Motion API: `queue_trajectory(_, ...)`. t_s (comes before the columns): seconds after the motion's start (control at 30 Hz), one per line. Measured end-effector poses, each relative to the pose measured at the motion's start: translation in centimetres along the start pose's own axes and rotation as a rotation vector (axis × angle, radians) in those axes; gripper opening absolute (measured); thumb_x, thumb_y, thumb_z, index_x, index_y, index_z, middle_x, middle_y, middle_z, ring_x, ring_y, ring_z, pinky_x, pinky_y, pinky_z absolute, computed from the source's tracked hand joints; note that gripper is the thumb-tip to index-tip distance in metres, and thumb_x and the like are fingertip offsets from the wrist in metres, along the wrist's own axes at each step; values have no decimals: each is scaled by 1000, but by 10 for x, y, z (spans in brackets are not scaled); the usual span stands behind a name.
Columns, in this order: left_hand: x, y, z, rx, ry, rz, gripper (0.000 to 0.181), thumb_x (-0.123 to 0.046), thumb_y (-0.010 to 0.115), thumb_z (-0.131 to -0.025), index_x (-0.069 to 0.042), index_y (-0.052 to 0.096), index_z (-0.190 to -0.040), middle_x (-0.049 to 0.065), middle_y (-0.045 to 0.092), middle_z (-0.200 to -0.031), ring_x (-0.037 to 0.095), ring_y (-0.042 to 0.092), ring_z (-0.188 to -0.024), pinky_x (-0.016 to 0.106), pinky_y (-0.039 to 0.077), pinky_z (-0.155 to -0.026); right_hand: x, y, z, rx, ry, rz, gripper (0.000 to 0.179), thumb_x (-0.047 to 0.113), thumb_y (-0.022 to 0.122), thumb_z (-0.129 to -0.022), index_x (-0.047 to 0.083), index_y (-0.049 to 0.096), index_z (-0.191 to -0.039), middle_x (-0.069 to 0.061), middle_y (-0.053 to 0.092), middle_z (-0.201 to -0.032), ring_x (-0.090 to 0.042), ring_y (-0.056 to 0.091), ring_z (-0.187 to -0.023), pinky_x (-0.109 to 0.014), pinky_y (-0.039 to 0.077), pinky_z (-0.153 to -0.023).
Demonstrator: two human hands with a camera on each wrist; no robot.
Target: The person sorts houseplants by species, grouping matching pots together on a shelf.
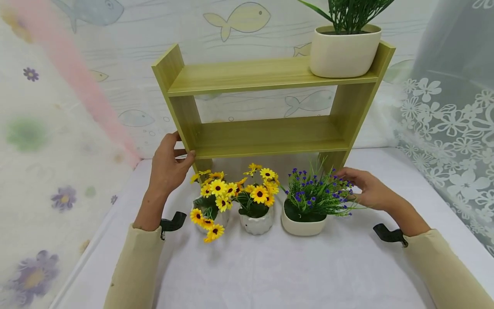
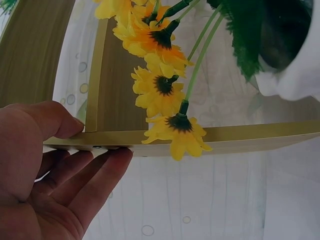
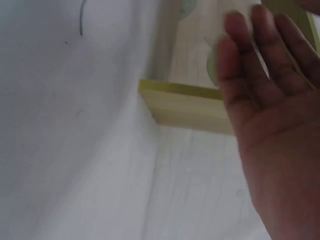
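Observation:
A wooden two-tier shelf (image 1: 262, 136) stands on the white cloth. My left hand (image 1: 168, 165) grips its left side panel, with the thumb on the front edge and the fingers against the outer face; the left wrist view shows this hand (image 2: 60, 170) close up. At the other side, my right hand (image 1: 364, 189) is beside the foot of the right panel, behind purple flowers (image 1: 312, 193) in a white oval pot (image 1: 303, 227). In the right wrist view this hand (image 3: 280, 115) has its fingers extended, blurred, with nothing held.
On the top shelf's right end sits a green plant in a cream pot (image 1: 344, 55). Before the shelf stand two white pots of yellow flowers, one at left (image 1: 214, 195) and one in the middle (image 1: 256, 223). A fish-patterned curtain (image 1: 239, 19) hangs behind.

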State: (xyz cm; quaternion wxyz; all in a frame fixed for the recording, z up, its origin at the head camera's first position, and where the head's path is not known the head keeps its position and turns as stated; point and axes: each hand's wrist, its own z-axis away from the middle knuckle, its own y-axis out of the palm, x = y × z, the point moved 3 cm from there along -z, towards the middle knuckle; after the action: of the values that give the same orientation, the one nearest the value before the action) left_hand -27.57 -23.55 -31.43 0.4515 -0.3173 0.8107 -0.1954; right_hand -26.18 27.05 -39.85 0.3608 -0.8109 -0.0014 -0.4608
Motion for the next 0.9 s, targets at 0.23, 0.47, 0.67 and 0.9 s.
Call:
queue_trajectory(0.23, 0, 0, 2, -2, 5, 3, 57, -18, 64, -97, -12, 40, -148, 10, 50, -136, 31, 68, -108, 43, 61, -85, 9, 27, 8, 298, 69, 241, 68, 27, 78, -86, 7, 48, -144, 2, 51, -141, -1, 43, -127, -19, 39, -106)
queue_trajectory(0.47, -2, 1, 0, -6, 22, -7, 57, -18, 64, -96, -12, 40, -148, 10, 51, -135, 31, 69, -107, 43, 61, -84, 14, 39, 10, 309, 128, 320, 86, 48, 83, -77, 12, 47, -147, -1, 47, -148, -13, 36, -138, -30, 37, -111)
queue_trajectory(0.67, -1, 2, 0, 2, 15, 8, 56, -17, 63, -97, -10, 40, -148, 11, 51, -136, 32, 68, -108, 43, 61, -85, 15, 52, 6, 291, 63, 354, 86, 48, 84, -76, 13, 49, -145, 0, 50, -145, -12, 40, -135, -35, 43, -107)
queue_trajectory(0.9, 0, 3, 0, 10, 17, 22, 54, -15, 62, -97, -9, 40, -146, 12, 51, -136, 34, 68, -109, 44, 61, -84, 24, 68, 1, 251, 230, 300, 93, 61, 81, -73, 14, 45, -145, 5, 51, -141, -14, 43, -129, -44, 44, -106)
